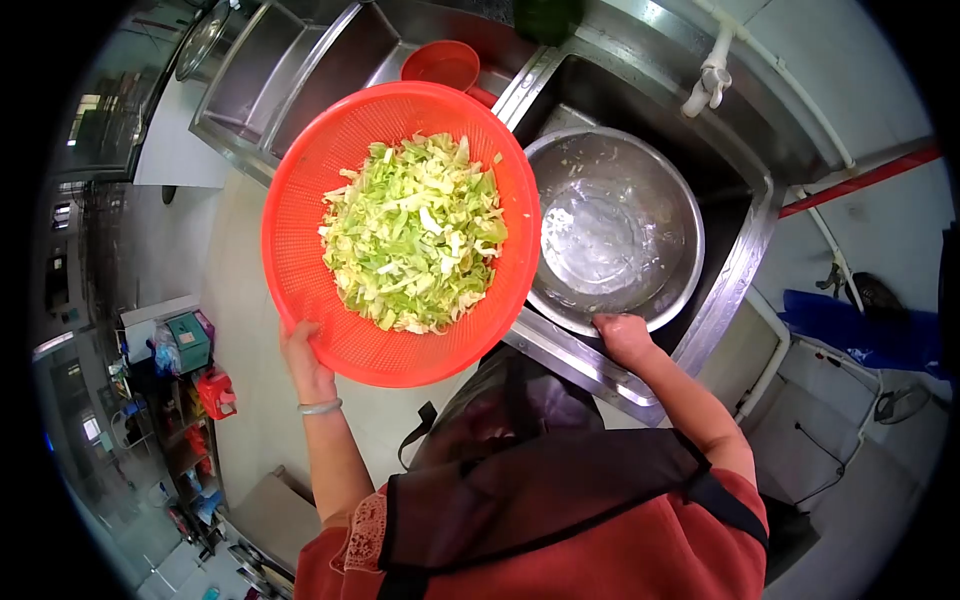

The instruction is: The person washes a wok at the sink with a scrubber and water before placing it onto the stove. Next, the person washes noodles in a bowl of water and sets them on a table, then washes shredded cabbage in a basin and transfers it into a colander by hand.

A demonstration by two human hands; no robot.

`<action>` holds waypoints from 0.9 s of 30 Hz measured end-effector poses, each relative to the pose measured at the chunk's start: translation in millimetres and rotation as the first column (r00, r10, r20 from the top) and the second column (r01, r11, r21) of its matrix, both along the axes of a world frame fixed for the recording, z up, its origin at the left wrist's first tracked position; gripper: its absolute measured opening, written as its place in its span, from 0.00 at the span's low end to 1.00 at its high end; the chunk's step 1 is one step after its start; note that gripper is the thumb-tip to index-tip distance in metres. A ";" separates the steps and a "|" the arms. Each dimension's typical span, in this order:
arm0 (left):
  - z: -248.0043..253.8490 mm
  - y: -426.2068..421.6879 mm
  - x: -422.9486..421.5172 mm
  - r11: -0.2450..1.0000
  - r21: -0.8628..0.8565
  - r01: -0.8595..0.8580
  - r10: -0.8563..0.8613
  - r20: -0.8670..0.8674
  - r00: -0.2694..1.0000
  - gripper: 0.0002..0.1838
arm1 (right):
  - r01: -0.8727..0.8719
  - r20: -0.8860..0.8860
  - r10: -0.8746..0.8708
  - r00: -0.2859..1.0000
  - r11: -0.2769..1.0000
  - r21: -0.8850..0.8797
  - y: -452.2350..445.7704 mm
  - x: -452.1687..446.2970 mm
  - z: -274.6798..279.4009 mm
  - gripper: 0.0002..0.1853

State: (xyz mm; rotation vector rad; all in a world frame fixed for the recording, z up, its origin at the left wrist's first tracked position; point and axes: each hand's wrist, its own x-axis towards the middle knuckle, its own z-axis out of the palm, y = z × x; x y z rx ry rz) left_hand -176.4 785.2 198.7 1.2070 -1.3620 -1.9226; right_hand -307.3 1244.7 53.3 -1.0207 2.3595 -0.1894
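My left hand (307, 362) grips the lower left rim of a large red plastic colander (295, 215). Chopped pale green leaf vegetable (415, 235), perhaps cabbage or lettuce, is heaped inside it. To the right, my right hand (624, 337) is closed on the near rim of a round metal basin (690, 225). The basin sits in the sink (745, 260) and holds a little water with a few small vegetable bits. The colander is held up beside the basin, its right edge overlapping the basin's left rim in view.
Behind the colander, a red plastic scoop (440, 62) lies in another sink compartment. A tap (710, 85) juts from the wall at the upper right, with white pipes (770, 330) near the sink. Shelves with a green box (188, 342) stand at the left.
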 end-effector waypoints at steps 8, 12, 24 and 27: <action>-0.4 0.2 0.7 1.000 0.008 -0.027 0.027 -0.007 1.000 0.28 | 0.025 -0.086 -0.027 0.996 1.000 -0.017 -2.5 -62.4 85.9 0.07; -0.9 0.9 0.2 0.999 0.025 -0.044 0.045 -0.016 0.999 0.28 | 0.031 -0.073 -0.034 0.997 0.999 -0.036 -2.5 -81.4 106.0 0.08; -6.3 -2.9 4.9 0.999 0.005 -0.042 0.042 -0.026 0.999 0.26 | 0.211 -0.127 -0.259 0.957 0.928 -0.307 -25.9 -178.2 164.1 0.15; 0.0 1.7 0.9 0.998 0.028 -0.052 0.053 -0.047 0.997 0.27 | 0.296 -0.070 -0.342 0.937 0.885 -0.359 -32.3 -196.3 184.3 0.17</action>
